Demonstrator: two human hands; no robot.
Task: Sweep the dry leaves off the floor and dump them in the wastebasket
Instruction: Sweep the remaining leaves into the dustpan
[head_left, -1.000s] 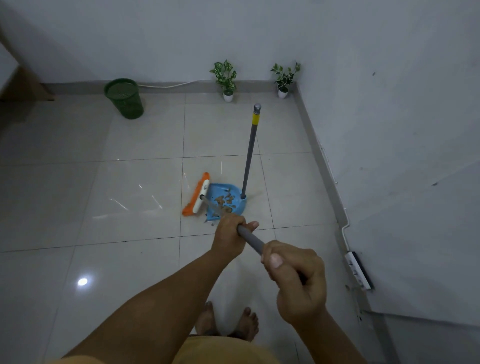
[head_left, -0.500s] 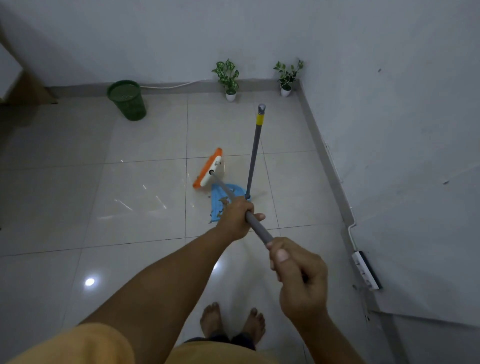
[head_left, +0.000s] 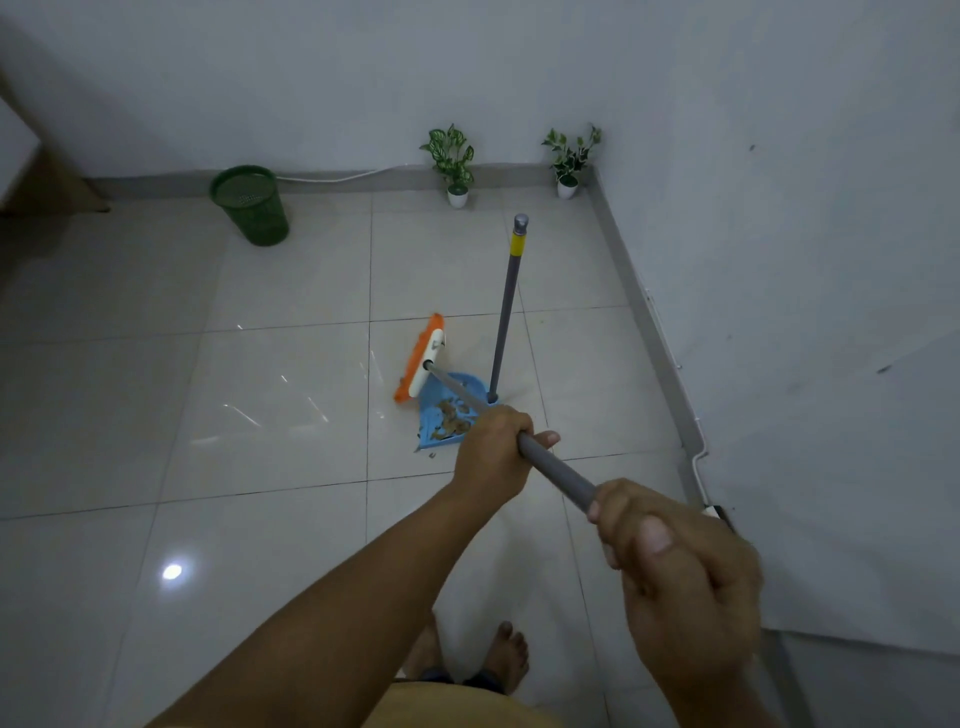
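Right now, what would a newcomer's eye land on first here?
Both hands grip the grey broom handle in the foreground, left hand ahead of right hand. Mid-floor, the orange broom head sits at the far left edge of the blue dustpan, which holds dry leaves. The green wastebasket waits by the far wall.

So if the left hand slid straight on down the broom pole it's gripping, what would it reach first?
Probably the broom head at the pole's far end. The left hand passes above the leaf-filled dustpan on the way; clearance is unclear.

Home corner: tiled floor (head_left: 291, 415), potted plants (head_left: 453, 161)
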